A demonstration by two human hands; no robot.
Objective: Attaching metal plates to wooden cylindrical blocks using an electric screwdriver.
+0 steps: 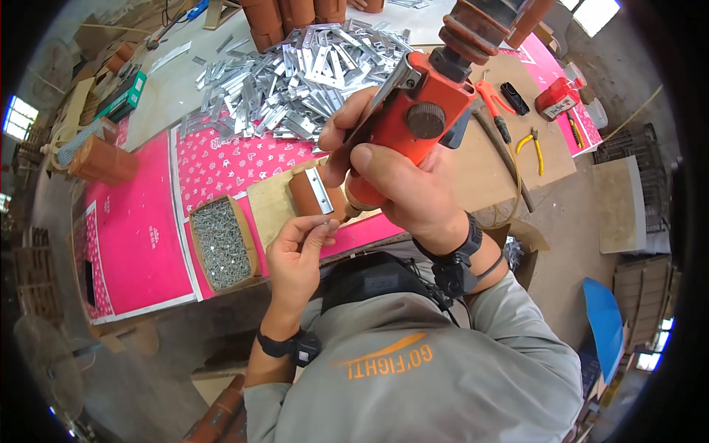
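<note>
My right hand (417,181) is wrapped around a red rivet gun (395,129), held tilted above the table's front edge. Below it a brown cylinder (300,193) lies on a wooden board (267,203). A flat silver metal strip (320,190) with holes rests across the cylinder. Beside the strip's lower end, my left hand (293,255) pinches a small metal piece that looks like a rivet, mostly hidden by the fingertips. To the left of that hand stands an open cardboard box (253,247) of small metal rivets (224,240).
A heap of silver strips (310,74) covers the table behind the cylinder. Brown cylinders (295,13) stand at the back; another (103,161) is at left. Yellow-handled pliers (530,148), orange-handled cutters (493,100), a metal rod (506,159) and a red bottle (557,97) lie at right.
</note>
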